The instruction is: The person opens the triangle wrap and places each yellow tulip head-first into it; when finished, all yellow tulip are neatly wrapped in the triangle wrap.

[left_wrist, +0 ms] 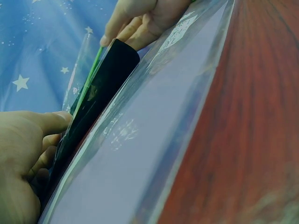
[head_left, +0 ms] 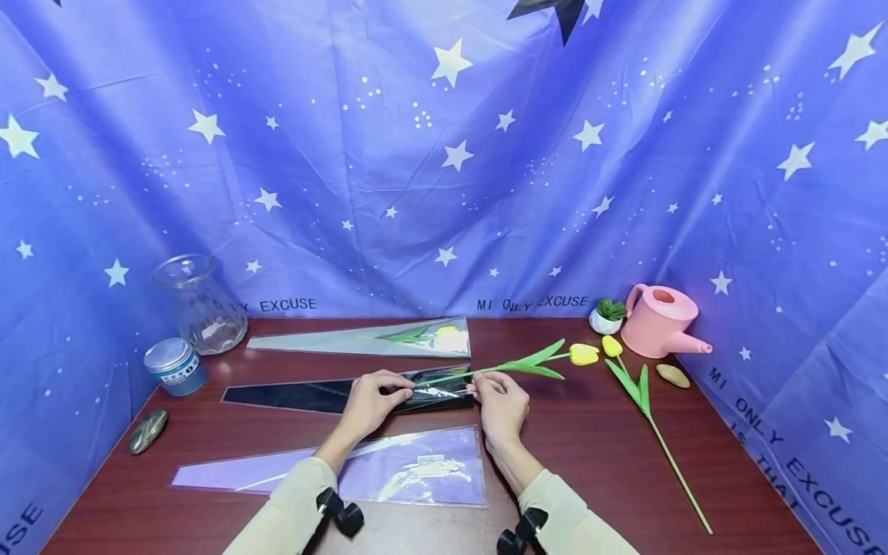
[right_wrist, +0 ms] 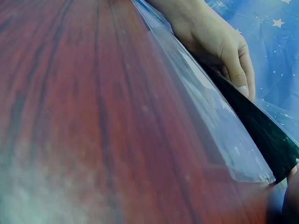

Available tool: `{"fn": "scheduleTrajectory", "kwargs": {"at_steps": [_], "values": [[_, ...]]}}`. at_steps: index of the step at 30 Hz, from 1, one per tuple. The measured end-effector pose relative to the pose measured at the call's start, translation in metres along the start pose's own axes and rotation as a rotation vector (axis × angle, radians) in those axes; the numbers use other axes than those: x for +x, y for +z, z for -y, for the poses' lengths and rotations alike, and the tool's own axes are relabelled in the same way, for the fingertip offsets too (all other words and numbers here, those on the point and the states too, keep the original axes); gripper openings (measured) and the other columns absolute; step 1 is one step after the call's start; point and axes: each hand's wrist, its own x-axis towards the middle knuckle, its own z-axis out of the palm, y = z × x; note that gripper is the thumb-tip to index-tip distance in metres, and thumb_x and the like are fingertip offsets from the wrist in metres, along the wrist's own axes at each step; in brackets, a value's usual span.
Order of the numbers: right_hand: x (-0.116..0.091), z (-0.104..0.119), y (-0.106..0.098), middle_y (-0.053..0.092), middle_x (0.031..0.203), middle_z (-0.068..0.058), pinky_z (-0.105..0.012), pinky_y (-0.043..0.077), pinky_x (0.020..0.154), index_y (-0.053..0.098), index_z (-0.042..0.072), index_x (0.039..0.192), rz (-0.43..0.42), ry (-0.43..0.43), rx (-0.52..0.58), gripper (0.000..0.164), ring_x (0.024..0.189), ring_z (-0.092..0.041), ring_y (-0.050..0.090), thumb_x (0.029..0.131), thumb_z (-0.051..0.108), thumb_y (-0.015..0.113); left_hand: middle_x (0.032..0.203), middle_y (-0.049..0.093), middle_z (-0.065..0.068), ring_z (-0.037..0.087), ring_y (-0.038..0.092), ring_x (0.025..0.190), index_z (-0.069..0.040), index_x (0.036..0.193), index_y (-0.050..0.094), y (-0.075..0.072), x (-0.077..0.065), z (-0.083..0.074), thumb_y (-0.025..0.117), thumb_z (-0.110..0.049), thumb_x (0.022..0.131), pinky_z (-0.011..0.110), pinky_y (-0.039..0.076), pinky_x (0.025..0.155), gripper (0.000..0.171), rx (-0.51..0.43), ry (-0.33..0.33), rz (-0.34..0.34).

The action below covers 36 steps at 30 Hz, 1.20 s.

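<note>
A yellow tulip lies slantwise with its bloom to the right, its lower stem inside the black-backed clear flower sleeve. My left hand pinches the sleeve near its middle, around the stem's lower end. At the sleeve's wide mouth, my right hand holds the tulip stem between thumb and fingers, close against the sleeve's edge. The left wrist view shows the black backing bowed upward between both hands. In the right wrist view the left hand bends over the sleeve; the right hand is mostly cut off.
A white sleeve holding a yellow tulip lies behind; a purple sleeve lies in front. Another tulip is at right, by a pink watering can, small potted plant and stone. Glass vase, blue jar and dark stone stand left.
</note>
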Motion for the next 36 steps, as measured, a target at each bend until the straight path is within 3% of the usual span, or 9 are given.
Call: {"fn": "scheduleTrajectory", "kwargs": {"at_steps": [7, 15, 19, 23, 26, 31, 36], "values": [[-0.002, 0.0, 0.003, 0.079, 0.077, -0.015, -0.022, 0.059, 0.058, 0.078, -0.003, 0.087, -0.051, -0.042, -0.128, 0.007, 0.057, -0.004, 0.071, 0.087, 0.004, 0.078, 0.101, 0.078, -0.009, 0.015, 0.072, 0.096, -0.03, 0.094, 0.084, 0.0, 0.0, 0.001, 0.085, -0.019, 0.085, 0.029, 0.053, 0.081, 0.014, 0.002, 0.0, 0.002], [-0.005, 0.003, -0.004, 0.077, 0.08, -0.019, -0.026, 0.061, 0.061, 0.077, -0.004, 0.092, -0.008, -0.071, -0.071, 0.008, 0.06, -0.011, 0.073, 0.088, 0.002, 0.078, 0.101, 0.078, -0.01, 0.014, 0.071, 0.093, -0.03, 0.093, 0.084, -0.001, -0.001, 0.0, 0.085, -0.018, 0.085, 0.031, 0.052, 0.082, 0.015, 0.005, -0.013, 0.007], [0.011, 0.027, -0.029, 0.076, 0.081, -0.009, -0.02, 0.058, 0.066, 0.077, 0.0, 0.095, 0.064, -0.152, -0.126, 0.01, 0.07, -0.01, 0.07, 0.089, 0.006, 0.08, 0.101, 0.078, -0.01, 0.013, 0.072, 0.095, -0.031, 0.094, 0.084, 0.0, 0.0, 0.0, 0.085, -0.018, 0.086, 0.03, 0.053, 0.083, 0.015, 0.004, -0.014, 0.011], [0.045, 0.057, -0.067, 0.071, 0.079, 0.009, -0.015, 0.049, 0.066, 0.078, 0.001, 0.101, 0.122, -0.261, -0.278, 0.019, 0.073, -0.003, 0.062, 0.089, 0.015, 0.082, 0.1, 0.078, -0.011, 0.014, 0.073, 0.097, -0.032, 0.093, 0.084, -0.001, 0.0, 0.0, 0.085, -0.018, 0.085, 0.031, 0.054, 0.085, 0.016, 0.007, -0.014, 0.005], [0.07, 0.071, -0.097, 0.073, 0.083, 0.009, -0.014, 0.05, 0.067, 0.077, -0.001, 0.105, 0.19, -0.289, -0.36, 0.025, 0.075, 0.001, 0.063, 0.09, 0.018, 0.082, 0.1, 0.078, -0.011, 0.014, 0.073, 0.097, -0.031, 0.093, 0.084, -0.002, 0.0, 0.0, 0.085, -0.018, 0.085, 0.031, 0.054, 0.085, 0.016, 0.005, -0.01, 0.004], [0.102, 0.074, -0.14, 0.078, 0.094, 0.004, -0.013, 0.053, 0.074, 0.076, 0.0, 0.111, 0.357, -0.313, -0.534, 0.028, 0.085, 0.006, 0.066, 0.093, 0.021, 0.078, 0.1, 0.078, -0.011, 0.014, 0.073, 0.097, -0.031, 0.093, 0.084, 0.0, 0.001, 0.001, 0.085, -0.018, 0.085, 0.031, 0.054, 0.085, 0.015, 0.004, 0.005, 0.005], [0.118, 0.065, -0.162, 0.077, 0.096, 0.006, -0.013, 0.051, 0.078, 0.077, 0.003, 0.108, 0.478, -0.332, -0.657, 0.024, 0.091, 0.007, 0.063, 0.093, 0.022, 0.079, 0.1, 0.078, -0.011, 0.014, 0.073, 0.098, -0.031, 0.094, 0.084, -0.001, 0.001, 0.002, 0.085, -0.019, 0.085, 0.031, 0.054, 0.087, 0.014, 0.011, 0.006, 0.006]]}}
